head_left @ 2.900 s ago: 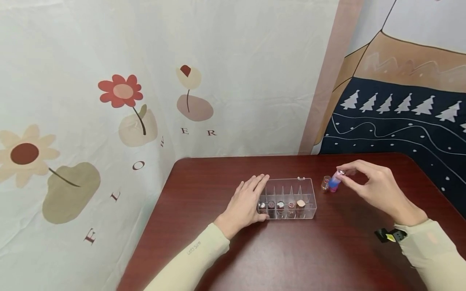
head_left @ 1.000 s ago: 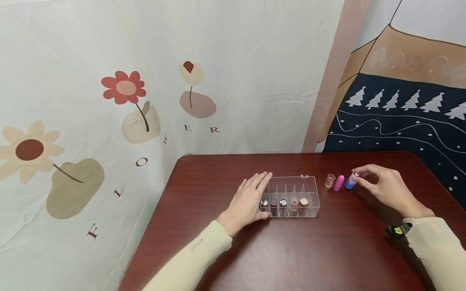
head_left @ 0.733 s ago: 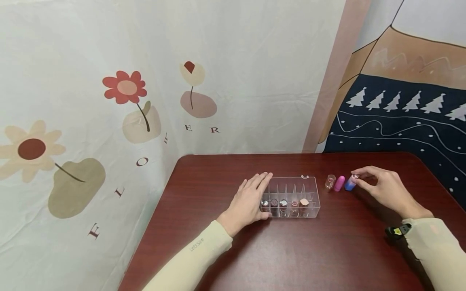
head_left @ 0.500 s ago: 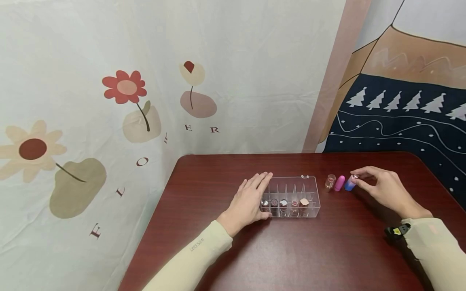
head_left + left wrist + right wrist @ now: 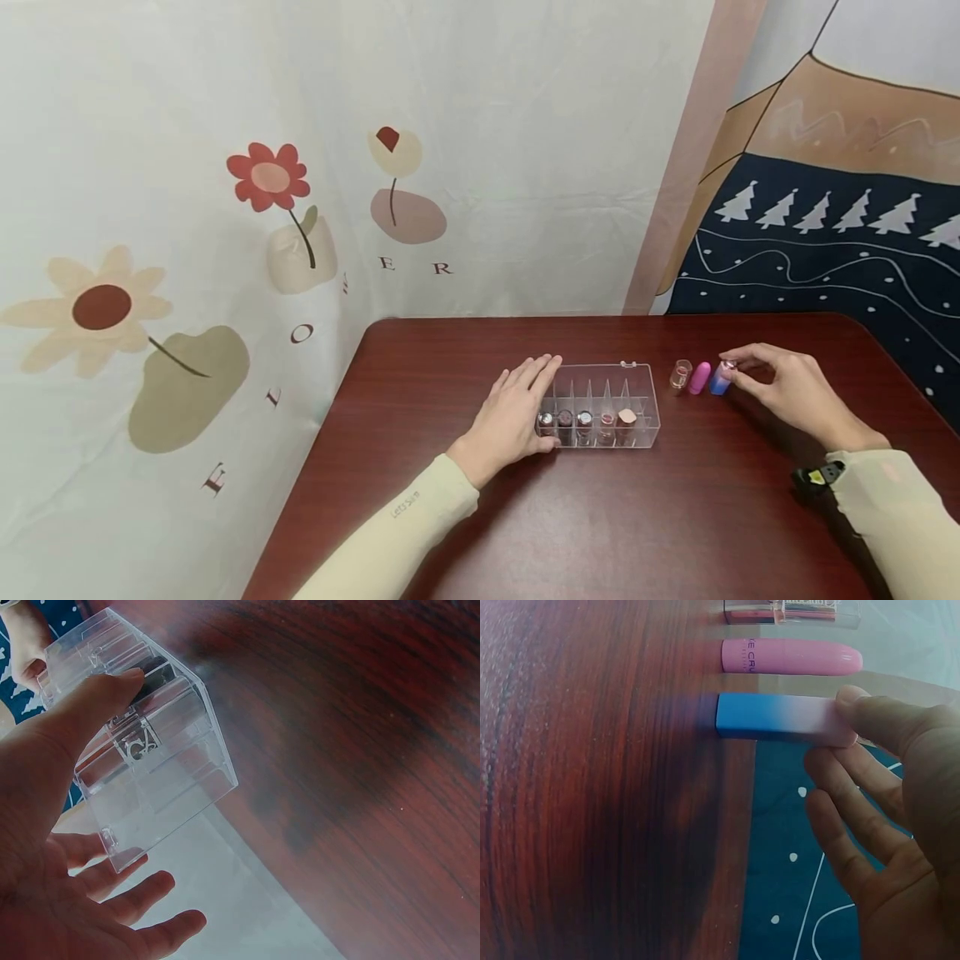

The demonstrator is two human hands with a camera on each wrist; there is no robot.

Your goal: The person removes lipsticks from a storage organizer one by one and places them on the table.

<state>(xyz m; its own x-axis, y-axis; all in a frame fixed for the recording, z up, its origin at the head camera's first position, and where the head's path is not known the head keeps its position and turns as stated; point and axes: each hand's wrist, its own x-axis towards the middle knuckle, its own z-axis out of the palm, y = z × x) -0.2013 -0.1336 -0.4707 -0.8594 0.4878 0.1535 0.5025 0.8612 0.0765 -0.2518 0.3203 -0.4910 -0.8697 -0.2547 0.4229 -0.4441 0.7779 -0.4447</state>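
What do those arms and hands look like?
The left sleeve and right sleeve are pale yellow. The left has small writing; a black gadget with a yellow patch sits by the right cuff. Left hand and right hand are bare.

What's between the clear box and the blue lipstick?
Between the box and blue lipstick stand a clear-cased lipstick and pink lipstick, in the head view.

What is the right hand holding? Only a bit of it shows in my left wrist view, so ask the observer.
Observer: The right hand pinches the top of a flat-sided blue-to-pink tube.
Operator: What stands beside that?
Observer: A round-ended bright pink tube, with a gap between the two.
Operator: Anything past the pink one?
Observer: Yes, a small clear container with a reddish inside.
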